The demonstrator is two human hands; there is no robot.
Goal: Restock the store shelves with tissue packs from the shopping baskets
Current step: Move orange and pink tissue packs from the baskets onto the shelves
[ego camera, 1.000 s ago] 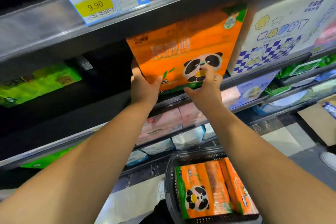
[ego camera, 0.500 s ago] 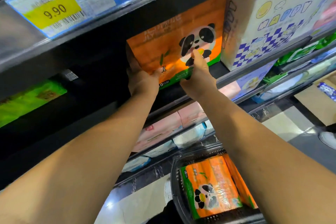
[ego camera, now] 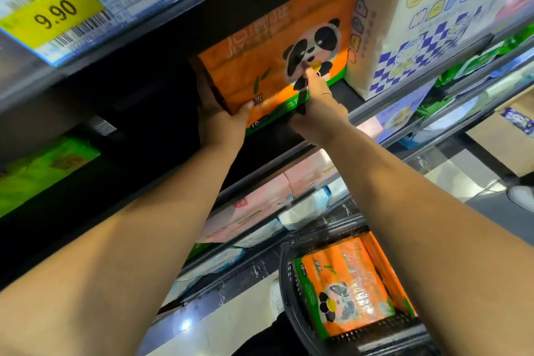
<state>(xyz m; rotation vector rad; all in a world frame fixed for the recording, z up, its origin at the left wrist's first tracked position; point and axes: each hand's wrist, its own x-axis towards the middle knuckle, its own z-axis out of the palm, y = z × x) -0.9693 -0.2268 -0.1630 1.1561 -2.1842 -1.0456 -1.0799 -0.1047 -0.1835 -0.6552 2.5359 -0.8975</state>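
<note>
An orange tissue pack point(ego camera: 268, 66) with a panda print stands on the dark shelf point(ego camera: 372, 108), its right side close against a white checked pack point(ego camera: 419, 37). My left hand point(ego camera: 219, 121) grips its lower left corner, thumb on the front and fingers round the side. Against the front of the pack my right hand point(ego camera: 318, 101) presses, with straight fingers reaching up to the panda. Below on the floor, a black shopping basket point(ego camera: 287, 283) holds more orange panda packs point(ego camera: 346, 286).
A 9.90 price tag point(ego camera: 55, 17) hangs on the shelf edge above. Green packs point(ego camera: 37, 170) lie far left on the same shelf, with a dark gap between. Pink and white packs point(ego camera: 260, 202) fill the lower shelves. A person's shoe point(ego camera: 523, 196) shows at right.
Both hands have slid the orange pack further back onto the shelf and to the right, up against the white checked pack. My view has moved closer to the shelf.
</note>
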